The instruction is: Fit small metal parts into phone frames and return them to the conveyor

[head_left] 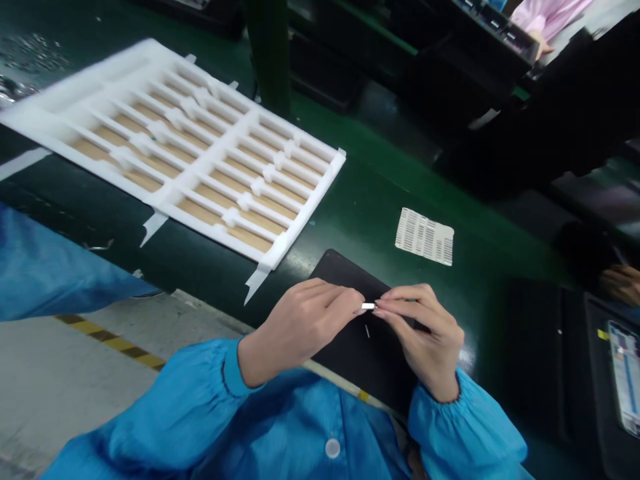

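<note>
Between my two hands is a small white, strip-like piece (pixel 369 306), held above a black mat (pixel 345 347). My left hand (pixel 313 317) pinches its left end with thumb and forefinger. At the other end, the fingertips of my right hand (pixel 425 327) are closed together on it; whether they hold a second tiny part there is too small to tell. On the mat just below my fingers lies a thin, short light sliver (pixel 367 331).
A white foam tray (pixel 200 167) with many slots, taped down, covers the green table's (pixel 360 200) left side. A sheet of printed labels (pixel 425 237) lies beyond my right hand. At the right edge are a black case (pixel 595 373) and another person's hand (pixel 623 283).
</note>
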A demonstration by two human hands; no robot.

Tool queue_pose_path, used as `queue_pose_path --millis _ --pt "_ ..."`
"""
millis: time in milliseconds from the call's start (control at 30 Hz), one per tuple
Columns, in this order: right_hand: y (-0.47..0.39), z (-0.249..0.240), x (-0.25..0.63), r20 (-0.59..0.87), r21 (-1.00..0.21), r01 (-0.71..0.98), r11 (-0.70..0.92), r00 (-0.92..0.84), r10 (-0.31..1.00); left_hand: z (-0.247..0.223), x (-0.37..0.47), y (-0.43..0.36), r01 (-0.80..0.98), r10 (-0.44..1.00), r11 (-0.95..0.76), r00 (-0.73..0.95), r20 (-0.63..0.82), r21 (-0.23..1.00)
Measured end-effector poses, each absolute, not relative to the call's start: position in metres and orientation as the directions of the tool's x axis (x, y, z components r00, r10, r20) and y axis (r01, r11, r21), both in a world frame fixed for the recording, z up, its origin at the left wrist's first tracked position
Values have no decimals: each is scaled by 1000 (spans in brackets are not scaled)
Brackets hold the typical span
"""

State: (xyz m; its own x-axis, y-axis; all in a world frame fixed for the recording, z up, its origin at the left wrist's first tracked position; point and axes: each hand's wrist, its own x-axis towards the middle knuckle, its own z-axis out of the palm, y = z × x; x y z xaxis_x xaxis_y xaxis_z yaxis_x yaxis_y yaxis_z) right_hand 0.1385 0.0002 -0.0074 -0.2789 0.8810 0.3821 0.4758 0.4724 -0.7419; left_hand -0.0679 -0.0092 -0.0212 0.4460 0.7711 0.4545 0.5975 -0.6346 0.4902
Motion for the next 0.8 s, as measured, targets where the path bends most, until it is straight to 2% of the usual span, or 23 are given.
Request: queue_pose_path --millis 267,433,600,733,800 --pt "8 17 144 224 -728 511 457 -453 863 -22 -70 -8 532 745 -667 465 477 522" --pt "9 21 144 196 -698 539 471 -488 851 -23 -70 -8 519 744 -668 478 466 534" --pt "1 16 142 260 -632 566 529 -488 833 -23 -69 -8 525 745 -667 476 467 528" --pt "-10 5 146 402 -600 557 574 -411 818 -23 -69 -8 537 744 -669 473 473 514" --pt "-14 -1 150 462 -537 565 626 -423 779 -23 -69 -8 540 744 -668 480 465 511"
